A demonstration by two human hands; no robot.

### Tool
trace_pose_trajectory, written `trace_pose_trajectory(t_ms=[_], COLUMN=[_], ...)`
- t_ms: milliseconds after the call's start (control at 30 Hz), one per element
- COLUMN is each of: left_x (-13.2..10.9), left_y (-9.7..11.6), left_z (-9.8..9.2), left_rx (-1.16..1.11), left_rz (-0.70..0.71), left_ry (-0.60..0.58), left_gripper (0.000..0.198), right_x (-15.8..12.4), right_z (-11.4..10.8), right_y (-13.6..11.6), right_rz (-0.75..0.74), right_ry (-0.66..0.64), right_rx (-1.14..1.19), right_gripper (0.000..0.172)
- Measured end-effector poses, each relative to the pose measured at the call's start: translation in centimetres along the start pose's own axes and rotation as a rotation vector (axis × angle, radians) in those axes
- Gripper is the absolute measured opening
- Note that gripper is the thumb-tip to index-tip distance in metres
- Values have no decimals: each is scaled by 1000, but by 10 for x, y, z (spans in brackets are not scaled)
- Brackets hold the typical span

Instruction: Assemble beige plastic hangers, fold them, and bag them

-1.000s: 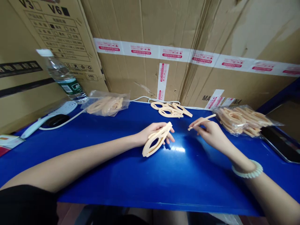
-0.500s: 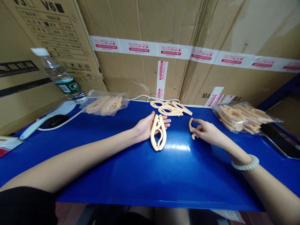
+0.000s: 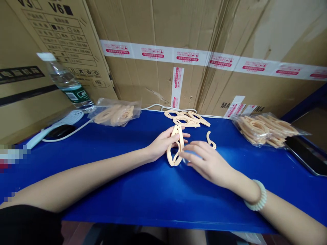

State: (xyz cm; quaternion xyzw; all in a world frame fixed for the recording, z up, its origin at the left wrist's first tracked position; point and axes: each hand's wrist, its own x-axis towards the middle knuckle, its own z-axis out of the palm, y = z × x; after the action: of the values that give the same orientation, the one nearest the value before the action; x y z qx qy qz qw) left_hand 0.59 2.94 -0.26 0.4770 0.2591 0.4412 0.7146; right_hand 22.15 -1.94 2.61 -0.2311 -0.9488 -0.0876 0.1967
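Note:
My left hand (image 3: 163, 141) grips a beige folded plastic clothes hanger (image 3: 169, 157), its thumb lying across the upper part. The hanger's rounded end points toward me over the blue tabletop. Close by on the right is my right hand (image 3: 206, 160), fingers stretched toward the hanger's right side. Its fingertips overlap that edge in the view, so I cannot tell whether they touch. Just beyond this hand, a small curved beige hook (image 3: 209, 139) rests on the table. Several more beige hangers (image 3: 186, 119) lie in a loose pile behind my left hand.
Clear bags of beige hangers lie at left (image 3: 114, 114) and right (image 3: 265, 127). A water bottle (image 3: 68, 83), a black mouse (image 3: 60, 132) and a pale hairbrush (image 3: 63, 119) are at left. A phone (image 3: 306, 154) lies far right. Cardboard boxes (image 3: 143, 78) stand along the back.
My right hand has let go of the curved hook, leaving it on the table, and moved left to the hanger. My left thumb has closed over the hanger, which previously lay on the open palm.

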Motion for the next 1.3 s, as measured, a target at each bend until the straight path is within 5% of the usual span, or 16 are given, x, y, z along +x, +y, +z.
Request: trace_pose_trajectory(t_ms=[133, 467, 967, 1300], left_x=[-6, -22, -22, -16], left_y=[-3, -6, -9, -9], left_z=[8, 12, 9, 7], left_rx=[136, 481, 499, 380], left_rz=[88, 111, 152, 86], left_ry=[-20, -58, 67, 144], left_gripper=[41, 32, 21, 41], right_x=[3, 1, -4, -3], right_z=[10, 14, 16, 8], right_y=[-13, -10, -9, -12], right_rz=[-134, -90, 111, 29], right_ry=[32, 156, -65, 37], right_rx=[-151, -311, -321, -337], right_gripper=[24, 20, 27, 38])
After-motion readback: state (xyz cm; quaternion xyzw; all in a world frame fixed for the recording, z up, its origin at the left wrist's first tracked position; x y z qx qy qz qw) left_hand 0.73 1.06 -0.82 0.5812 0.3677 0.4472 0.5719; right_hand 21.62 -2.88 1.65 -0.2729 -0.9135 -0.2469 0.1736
